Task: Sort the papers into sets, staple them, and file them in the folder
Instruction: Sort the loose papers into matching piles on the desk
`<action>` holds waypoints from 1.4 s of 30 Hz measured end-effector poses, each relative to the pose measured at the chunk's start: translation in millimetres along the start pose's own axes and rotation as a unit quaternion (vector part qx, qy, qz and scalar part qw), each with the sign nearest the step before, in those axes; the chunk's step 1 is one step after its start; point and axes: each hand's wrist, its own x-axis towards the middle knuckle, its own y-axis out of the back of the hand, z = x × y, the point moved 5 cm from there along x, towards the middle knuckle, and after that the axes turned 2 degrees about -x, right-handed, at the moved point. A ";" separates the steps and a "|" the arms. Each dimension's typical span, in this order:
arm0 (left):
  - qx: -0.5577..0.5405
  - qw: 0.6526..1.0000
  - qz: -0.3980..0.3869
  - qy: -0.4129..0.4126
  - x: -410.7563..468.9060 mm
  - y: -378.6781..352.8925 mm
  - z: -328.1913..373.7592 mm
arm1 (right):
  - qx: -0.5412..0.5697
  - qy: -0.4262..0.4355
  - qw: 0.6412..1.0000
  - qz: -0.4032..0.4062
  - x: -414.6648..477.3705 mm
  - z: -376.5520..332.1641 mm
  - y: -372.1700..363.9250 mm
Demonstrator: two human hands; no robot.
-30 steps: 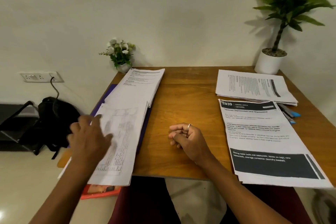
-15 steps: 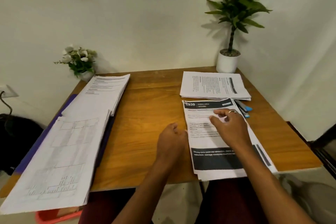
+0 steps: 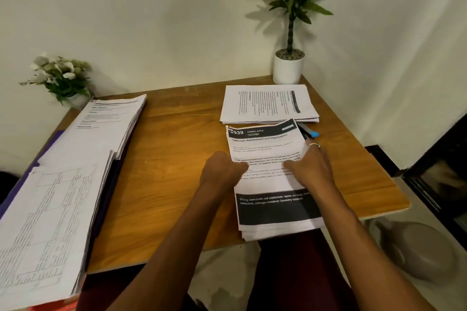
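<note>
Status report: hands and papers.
Left hand and right hand on Dining Area stack edges; grip unclear. Stack flat, overhanging table near edge. Pens beside it, not blocking.

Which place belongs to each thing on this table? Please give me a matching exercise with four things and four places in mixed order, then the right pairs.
Things:
1. tall potted plant
2. small flower pot
3. "Dining Area" paper stack
4. purple folder

Places:
A. under the paper stacks along the left edge
B. far right corner of the table
C. touched by the left hand and the right hand
D. by the far left corner

Pairs: 1-B, 2-D, 3-C, 4-A
</note>
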 end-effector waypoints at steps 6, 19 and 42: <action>-0.152 0.988 -0.034 0.000 -3.5 3.1 -22.9 | 0.203 -0.075 0.964 -0.154 -15.6 -3.2 -10.9; -0.325 0.925 0.055 -0.191 -54.9 123.3 1.4 | 0.407 0.158 0.885 -0.162 -53.8 -127.8 4.0; -0.386 0.910 0.109 -0.107 -56.0 95.3 -80.8 | 0.258 0.136 0.946 -0.144 -84.5 -86.4 -68.2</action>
